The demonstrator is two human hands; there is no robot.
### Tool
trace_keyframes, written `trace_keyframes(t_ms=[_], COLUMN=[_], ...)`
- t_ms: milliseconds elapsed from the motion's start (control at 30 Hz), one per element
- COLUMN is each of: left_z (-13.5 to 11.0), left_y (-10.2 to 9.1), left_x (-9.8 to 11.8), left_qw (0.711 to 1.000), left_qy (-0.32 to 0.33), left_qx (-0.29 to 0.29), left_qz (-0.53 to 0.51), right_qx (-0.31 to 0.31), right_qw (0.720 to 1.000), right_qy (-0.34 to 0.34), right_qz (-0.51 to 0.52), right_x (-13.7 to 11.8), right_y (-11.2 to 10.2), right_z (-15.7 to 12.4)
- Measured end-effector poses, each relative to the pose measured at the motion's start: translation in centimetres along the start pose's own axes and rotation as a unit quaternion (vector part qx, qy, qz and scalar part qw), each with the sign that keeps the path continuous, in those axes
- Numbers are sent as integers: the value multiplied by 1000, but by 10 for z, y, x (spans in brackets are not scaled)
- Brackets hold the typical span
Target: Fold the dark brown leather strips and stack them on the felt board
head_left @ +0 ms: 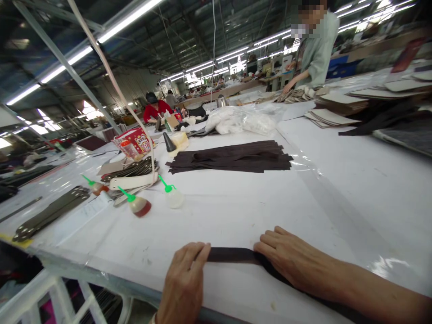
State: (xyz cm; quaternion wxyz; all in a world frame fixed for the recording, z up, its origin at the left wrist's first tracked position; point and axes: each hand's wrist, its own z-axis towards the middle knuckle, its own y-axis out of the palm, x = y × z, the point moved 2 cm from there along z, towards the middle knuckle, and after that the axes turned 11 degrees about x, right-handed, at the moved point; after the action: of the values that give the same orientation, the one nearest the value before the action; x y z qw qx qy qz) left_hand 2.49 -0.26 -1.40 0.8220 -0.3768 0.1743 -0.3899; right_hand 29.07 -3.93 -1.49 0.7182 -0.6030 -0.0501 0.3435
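Note:
A dark brown strip (231, 255) lies flat near the front edge of the white table (354, 189). My left hand (185, 281) rests on the strip's left end, fingers together and pressed flat on it. My right hand (290, 258) lies on the strip further right, fingers stretched out and pressing it down; the strip runs on under my right forearm. A stack of several similar dark strips (232, 157) lies in the middle of the table, beyond both hands.
Three small bottles with green nozzles (139, 203) lie left of centre, beside a white strap (131, 181) and grey flat pieces (50, 213). Clear plastic bags (243, 120) and a red printed box (133, 141) sit further back. A person in green (315, 49) works at the far right.

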Motion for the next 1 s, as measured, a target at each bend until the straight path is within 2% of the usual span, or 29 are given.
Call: trace_keyframes(t_ms=[100, 167, 300, 433, 500, 633, 700, 867, 933, 1000], left_z=[13, 14, 10, 10, 11, 12, 12, 15, 14, 12], left_y=[16, 27, 34, 31, 30, 31, 31, 28, 29, 31], left_x=[40, 53, 50, 41, 40, 42, 42, 33, 27, 22], left_qw=[993, 990, 990, 986, 986, 986, 985, 985, 982, 978], left_qy=[70, 88, 94, 108, 109, 107, 92, -16, -46, -37], left_qx=[-37, -56, -75, -85, -86, -86, -87, -58, -78, -110], left_qz=[-83, -90, -80, -90, -89, -94, -117, -164, -166, -172], right_qx=[-12, -27, -71, -144, -154, -112, -88, -33, -13, -6], right_qw=[1000, 999, 989, 946, 934, 941, 943, 960, 968, 972], right_qy=[8, 25, 84, 170, 179, 150, 166, 228, 222, 212], right_qz=[0, 11, 102, 236, 270, 281, 274, 162, 116, 100], right_x=[-2, -2, 8, 31, 37, 31, 22, 3, -1, -2], right_y=[-2, -7, -17, -19, -19, -24, -25, -13, -4, 3], right_z=[2, 4, 10, 18, 20, 18, 13, -1, -3, -4])
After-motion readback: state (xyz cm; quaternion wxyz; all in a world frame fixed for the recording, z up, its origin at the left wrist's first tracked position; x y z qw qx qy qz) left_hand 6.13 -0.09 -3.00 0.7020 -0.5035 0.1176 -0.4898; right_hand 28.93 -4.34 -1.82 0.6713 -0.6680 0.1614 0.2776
